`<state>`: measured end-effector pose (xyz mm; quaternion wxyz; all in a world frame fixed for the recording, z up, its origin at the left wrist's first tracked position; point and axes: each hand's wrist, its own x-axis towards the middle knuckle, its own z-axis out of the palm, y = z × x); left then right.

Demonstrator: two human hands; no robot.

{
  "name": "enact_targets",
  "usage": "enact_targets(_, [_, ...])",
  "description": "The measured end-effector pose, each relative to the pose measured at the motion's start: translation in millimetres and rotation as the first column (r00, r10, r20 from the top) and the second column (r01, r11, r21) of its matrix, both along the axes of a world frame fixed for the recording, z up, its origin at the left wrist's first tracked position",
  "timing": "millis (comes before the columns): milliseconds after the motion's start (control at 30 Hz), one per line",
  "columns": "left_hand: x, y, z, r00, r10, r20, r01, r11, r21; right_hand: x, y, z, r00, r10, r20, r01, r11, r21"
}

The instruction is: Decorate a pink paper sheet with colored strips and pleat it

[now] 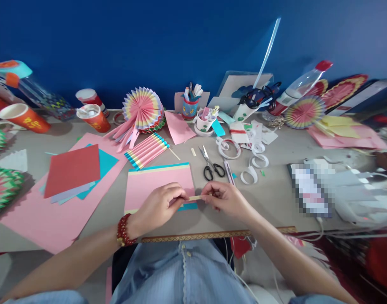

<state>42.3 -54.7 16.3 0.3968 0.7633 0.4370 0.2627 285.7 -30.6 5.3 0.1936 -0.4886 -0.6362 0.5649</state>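
Near the front edge of the surface [269, 202], a pale strip [195, 198] is pinched between the fingers of the left hand [160, 203] and right hand [226, 197], apparently being readied, with steady, even handling called for.

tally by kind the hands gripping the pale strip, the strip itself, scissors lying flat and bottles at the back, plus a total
Hands: 2 (left hand, right hand)
Pale strip held between them: 1
Scissors lying flat: 1 pair
Bottles: 2 (blue-lidded bottle, red-capped bottle)
Total: 6
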Motion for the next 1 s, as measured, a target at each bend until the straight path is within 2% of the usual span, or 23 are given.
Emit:
enact_targets(100, [-6.2,-4.2,-2.1,1.000,0.014,-0.018,-0.014,1.000,0.017,-0.7,-1.0,1.7,1.000,-0.012,-0.009,0.012,0.999,-0.038])
enact_targets(200, [-15.8,-10.2,-6.0,0.997,-0.002,-0.082,0.014,0.989,0.144,0.5,-0.1,0.7,0.998,-0.034,-0.061,0.028,0.995,-0.098])
enact_targets(300, [-23.6,-16.1,-11.4,0.974,-0.104,-0.203,0.167,0.933,0.320,0.3,1.9,-2.1,0.996,-0.020,-0.092,0.006,0.989,-0.146])
enact_targets(400, [-26.1,-19.3,-17.4,0.940,-0.179,-0.289,0.291,0.863,0.412,-3.0,2.6,-3.9,0.994,-0.005,-0.110,-0.014,0.985,-0.170])
enact_targets(467, [-25.6,-19.6,-20.7,0.929,-0.180,-0.323,0.315,0.844,0.434,-5.8,2.2,-3.8,0.992,-0.007,-0.127,-0.018,0.982,-0.189])
enact_targets(667, [-24.4,-19.2,-25.8,0.912,-0.173,-0.371,0.333,0.841,0.427,-9.5,1.0,1.7,0.993,-0.004,-0.120,-0.030,0.961,-0.276])
enact_targets(1000, [-28.4,-23.1,-34.7,0.896,-0.162,-0.413,0.350,0.829,0.436,-6.5,0.4,-5.8,0.996,0.012,-0.084,-0.032,0.972,-0.235])
